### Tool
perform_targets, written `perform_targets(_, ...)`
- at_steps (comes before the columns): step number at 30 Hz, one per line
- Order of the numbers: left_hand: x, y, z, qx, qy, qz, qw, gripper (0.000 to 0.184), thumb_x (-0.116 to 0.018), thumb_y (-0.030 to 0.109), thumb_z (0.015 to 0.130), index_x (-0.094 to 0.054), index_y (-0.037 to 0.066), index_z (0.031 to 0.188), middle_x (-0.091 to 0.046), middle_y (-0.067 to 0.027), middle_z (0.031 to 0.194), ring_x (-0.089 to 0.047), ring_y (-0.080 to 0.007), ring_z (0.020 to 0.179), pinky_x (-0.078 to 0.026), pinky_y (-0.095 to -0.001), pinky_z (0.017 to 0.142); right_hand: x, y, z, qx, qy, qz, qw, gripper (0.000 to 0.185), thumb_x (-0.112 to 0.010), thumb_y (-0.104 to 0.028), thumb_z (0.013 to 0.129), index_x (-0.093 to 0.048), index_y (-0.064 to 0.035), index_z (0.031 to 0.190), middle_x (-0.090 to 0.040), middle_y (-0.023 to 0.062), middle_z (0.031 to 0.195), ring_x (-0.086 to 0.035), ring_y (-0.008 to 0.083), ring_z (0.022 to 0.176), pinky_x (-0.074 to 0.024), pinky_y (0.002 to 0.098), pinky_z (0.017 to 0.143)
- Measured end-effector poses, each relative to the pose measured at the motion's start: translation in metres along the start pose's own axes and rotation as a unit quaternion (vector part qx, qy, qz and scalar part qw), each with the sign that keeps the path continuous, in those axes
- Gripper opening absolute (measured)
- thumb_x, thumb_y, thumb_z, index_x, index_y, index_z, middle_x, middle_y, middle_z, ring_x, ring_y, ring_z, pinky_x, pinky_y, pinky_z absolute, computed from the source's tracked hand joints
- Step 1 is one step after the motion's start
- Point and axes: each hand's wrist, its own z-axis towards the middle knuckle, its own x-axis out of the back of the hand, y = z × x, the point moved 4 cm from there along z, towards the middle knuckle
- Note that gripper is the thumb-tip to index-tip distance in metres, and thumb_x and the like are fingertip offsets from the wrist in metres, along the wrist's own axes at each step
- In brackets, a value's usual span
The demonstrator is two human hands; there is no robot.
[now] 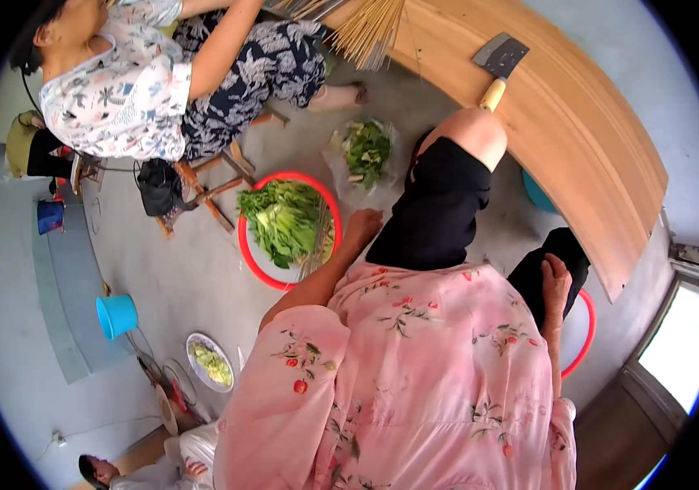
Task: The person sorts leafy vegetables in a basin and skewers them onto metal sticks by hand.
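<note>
Right hand (556, 282) fingers loose, draped on the black-clad knee (576, 251) – likely for support. Left hand (365, 227) fingers partly curled, can't tell if gripping; leafy greens (272, 219) in the red-rimmed basin (242, 237) nearby – presumably for easy reach.

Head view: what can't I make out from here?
- Left hand, head view: its curled fingers hide the palm.
- Red-rimmed basin, head view: leg and forearm hide its inside.
- Teal container, head view: mostly hidden by the wooden board.
- Co-worker, head view: hands cut off by the top edge.
- Food in the oval bowl, head view: too small to identify.
</note>
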Motion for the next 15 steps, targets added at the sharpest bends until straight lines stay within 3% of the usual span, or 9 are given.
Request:
perform_targets(2,-0.007,-0.028,-0.034,-0.012,0.003,0.06,0.998,0.024,-0.059,0.018,0.07,-0.07,0.005,0.088,-0.067,-0.0172,0.088,-0.064,-0.0333,0.085,-0.05,-0.0401,0.078,-0.002,0.003,0.001,-0.033,-0.008,0.016,0.999,0.019,-0.061,-0.013,0.083,-0.066,-0.0018,0.098,-0.066,0.0159,0.092,-0.064,0.0301,0.085,-0.049,0.0355,0.077)
perform_targets(4,-0.022,-0.072,-0.066,0.062,-0.012,-0.035,0.997,0.02,-0.061,0.02,0.07,-0.07,0.007,0.082,-0.067,-0.0157,0.087,-0.064,-0.0332,0.084,-0.05,-0.0405,0.08,-0.005,0.007,0.001,-0.046,-0.018,0.012,0.999,0.02,-0.061,-0.014,0.083,-0.066,-0.0019,0.098,-0.066,0.0157,0.093,-0.064,0.0297,0.087,-0.0488,0.0351,0.079)
perform_targets(6,-0.102,-0.214,-0.073,-0.001,-0.063,0.182,0.981,0.022,-0.063,0.023,0.071,-0.071,0.009,0.087,-0.067,-0.0137,0.093,-0.063,-0.0325,0.088,-0.049,-0.0399,0.082,-0.005,0.001,0.004,-0.018,-0.032,-0.028,0.999,0.021,-0.061,-0.015,0.083,-0.066,-0.0021,0.099,-0.066,0.0159,0.094,-0.064,0.03,0.088,-0.0486,0.0351,0.08)
perform_targets(7,-0.122,-0.248,-0.077,-0.039,-0.077,0.282,0.955,0.023,-0.064,0.025,0.072,-0.071,0.01,0.089,-0.067,-0.0127,0.096,-0.063,-0.0321,0.09,-0.048,-0.0395,0.084,-0.005,0.0,0.005,-0.018,-0.034,-0.033,0.999,0.021,-0.061,-0.015,0.083,-0.066,-0.0021,0.099,-0.066,0.0159,0.094,-0.064,0.03,0.088,-0.0486,0.0351,0.08)
perform_targets(8,-0.139,-0.279,-0.089,-0.038,-0.079,0.276,0.957,0.023,-0.064,0.025,0.072,-0.071,0.01,0.089,-0.067,-0.0127,0.096,-0.063,-0.0321,0.09,-0.048,-0.0395,0.084,-0.006,-0.002,0.006,-0.011,-0.041,-0.038,0.998,0.021,-0.061,-0.015,0.083,-0.066,-0.0021,0.099,-0.066,0.0159,0.094,-0.064,0.03,0.088,-0.0484,0.0352,0.08)
perform_targets(10,-0.116,-0.279,-0.121,0.161,-0.096,0.289,0.939,0.034,-0.069,0.031,0.071,-0.068,0.011,0.099,-0.066,-0.0115,0.103,-0.062,-0.0291,0.094,-0.047,-0.0393,0.086,-0.006,-0.005,0.006,-0.004,-0.05,-0.047,0.998,0.021,-0.061,-0.016,0.083,-0.066,-0.0021,0.099,-0.066,0.016,0.094,-0.064,0.03,0.088,-0.0483,0.0354,0.081)
perform_targets(13,-0.023,-0.17,-0.159,0.188,0.16,0.215,0.945,0.044,-0.074,0.033,0.069,-0.065,0.006,0.104,-0.066,-0.0123,0.104,-0.062,-0.0245,0.094,-0.045,-0.0389,0.087,-0.007,-0.005,0.005,-0.003,-0.053,-0.067,0.996,0.021,-0.061,-0.016,0.083,-0.066,-0.0024,0.098,-0.066,0.016,0.094,-0.064,0.03,0.088,-0.0483,0.0355,0.08)
perform_targets(15,-0.005,-0.143,-0.154,0.229,0.147,0.13,0.953,0.044,-0.074,0.033,0.07,-0.065,0.005,0.102,-0.065,-0.0137,0.103,-0.062,-0.0242,0.093,-0.046,-0.0386,0.084,-0.01,-0.001,0.007,-0.004,-0.054,-0.086,0.995,0.021,-0.061,-0.016,0.082,-0.066,-0.0026,0.098,-0.066,0.0163,0.094,-0.064,0.0308,0.088,-0.0483,0.0362,0.08)
